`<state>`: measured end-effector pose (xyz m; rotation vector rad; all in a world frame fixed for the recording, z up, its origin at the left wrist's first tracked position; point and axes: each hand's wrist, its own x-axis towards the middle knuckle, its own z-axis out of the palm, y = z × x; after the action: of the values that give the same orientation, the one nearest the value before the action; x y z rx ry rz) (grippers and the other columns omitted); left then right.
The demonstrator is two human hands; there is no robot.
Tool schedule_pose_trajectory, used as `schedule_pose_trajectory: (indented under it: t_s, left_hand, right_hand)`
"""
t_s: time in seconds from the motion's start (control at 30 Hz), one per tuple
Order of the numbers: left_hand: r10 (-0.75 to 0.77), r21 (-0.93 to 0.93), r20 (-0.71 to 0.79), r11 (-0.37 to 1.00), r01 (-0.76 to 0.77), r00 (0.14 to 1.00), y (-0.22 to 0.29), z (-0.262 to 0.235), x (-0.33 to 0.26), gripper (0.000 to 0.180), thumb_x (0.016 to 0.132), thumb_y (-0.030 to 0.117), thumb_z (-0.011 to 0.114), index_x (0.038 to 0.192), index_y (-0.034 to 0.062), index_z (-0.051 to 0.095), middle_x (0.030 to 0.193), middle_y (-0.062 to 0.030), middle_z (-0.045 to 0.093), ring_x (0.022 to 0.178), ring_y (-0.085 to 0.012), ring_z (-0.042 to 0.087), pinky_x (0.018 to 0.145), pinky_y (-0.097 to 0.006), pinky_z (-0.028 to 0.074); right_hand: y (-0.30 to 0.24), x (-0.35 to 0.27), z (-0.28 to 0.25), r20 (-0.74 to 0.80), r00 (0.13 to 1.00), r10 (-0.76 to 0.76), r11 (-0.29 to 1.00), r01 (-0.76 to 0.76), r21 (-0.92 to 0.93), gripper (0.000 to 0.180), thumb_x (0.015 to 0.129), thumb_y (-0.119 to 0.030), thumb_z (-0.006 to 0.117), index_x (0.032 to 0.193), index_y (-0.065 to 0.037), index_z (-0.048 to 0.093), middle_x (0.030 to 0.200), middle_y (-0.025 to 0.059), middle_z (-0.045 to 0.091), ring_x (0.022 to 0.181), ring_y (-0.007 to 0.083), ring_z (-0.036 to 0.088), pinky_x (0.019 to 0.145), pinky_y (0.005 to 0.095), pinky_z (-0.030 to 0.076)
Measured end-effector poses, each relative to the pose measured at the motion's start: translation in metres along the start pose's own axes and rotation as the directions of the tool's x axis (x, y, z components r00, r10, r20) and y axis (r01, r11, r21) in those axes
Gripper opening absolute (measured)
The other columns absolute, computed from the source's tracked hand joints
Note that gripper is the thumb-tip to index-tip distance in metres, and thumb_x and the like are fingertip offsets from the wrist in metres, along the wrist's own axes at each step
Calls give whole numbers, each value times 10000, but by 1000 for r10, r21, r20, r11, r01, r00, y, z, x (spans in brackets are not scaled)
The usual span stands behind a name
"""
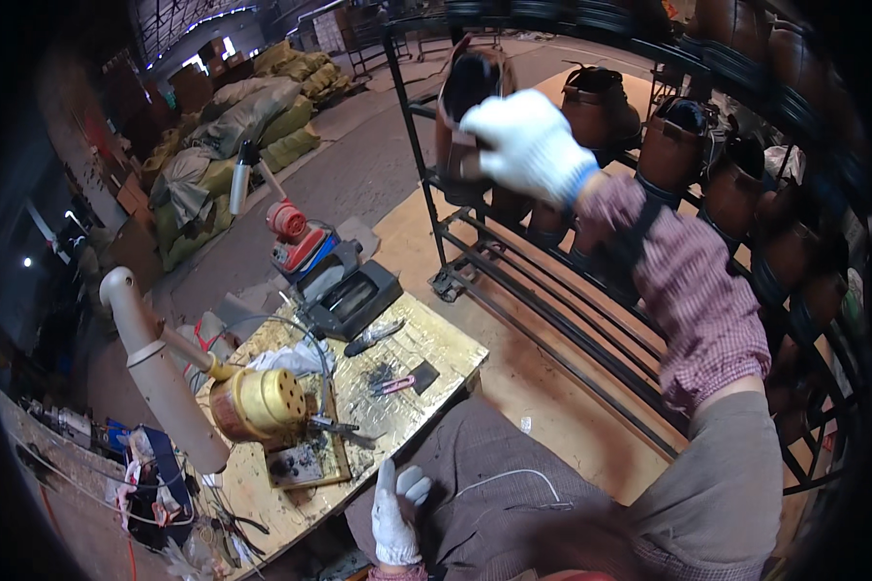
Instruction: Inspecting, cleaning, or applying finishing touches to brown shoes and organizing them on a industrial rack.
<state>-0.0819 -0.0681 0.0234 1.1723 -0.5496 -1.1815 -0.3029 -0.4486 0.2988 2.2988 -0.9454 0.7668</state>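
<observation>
My right hand, in a white knit glove, reaches out to the rack and lies in front of a brown boot at its left end. The fingers are bent and smeared by motion, so a grip on the boot cannot be made out. Low in the view, my left hand is raised above my lap beside the bench edge. It wears the same kind of glove, with one finger stretched up, the others loosely bent, and nothing in it.
A black metal rack with several brown boots fills the right side. On the foil-covered bench are a yellow perforated nozzle, a red-and-black tool, a black tray and a knife. Sacks lie piled behind.
</observation>
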Motion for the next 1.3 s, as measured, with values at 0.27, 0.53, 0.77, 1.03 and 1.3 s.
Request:
schedule_pose_trajectory:
  t_s: [0.27,0.53,0.77,1.03,1.3]
  left_hand:
    - [-39,-44,-191,999,31,981,-4,-37,-1,915,997,745,413,1651,128,248,1441,-249,545,1059,-291,666,929,-401,537]
    - [3,-70,-67,997,-8,998,-11,-25,-16,843,1045,652,420,1629,61,282,1411,-241,581,1106,-297,671,973,-402,527]
    - [36,-111,-2,993,-36,999,-1,0,-22,818,1060,622,418,1619,38,293,1403,-239,589,1161,-305,661,1018,-401,514]
    - [-29,-550,-209,830,-93,977,6,-8,-35,901,997,756,387,1614,103,318,1554,-160,473,1389,-341,498,1192,-486,392]
    - [636,521,-618,772,-365,462,-45,-93,-38,663,1058,591,466,1538,134,443,1422,-161,579,1279,-332,581,1105,-457,499]
  right_hand:
    - [36,4,32,271,921,280,947,-218,-236,682,877,-240,737,1492,-104,476,1405,186,576,1047,349,712,857,434,597]
    - [100,-99,-70,-86,762,642,704,-630,-328,489,943,-453,643,1309,-128,634,1294,150,685,1097,380,686,940,456,549]
    - [-52,-133,-99,-113,970,217,958,-233,-164,232,875,-319,727,851,-98,665,797,122,659,701,324,675,603,420,518]
    - [-225,-185,-81,-59,941,-333,356,183,916,416,816,-328,833,1160,-116,733,706,34,649,525,216,612,492,353,461]
    - [-270,-168,-59,-26,731,-682,120,147,982,609,833,-288,745,1384,-55,632,1305,197,682,674,279,689,642,365,555]
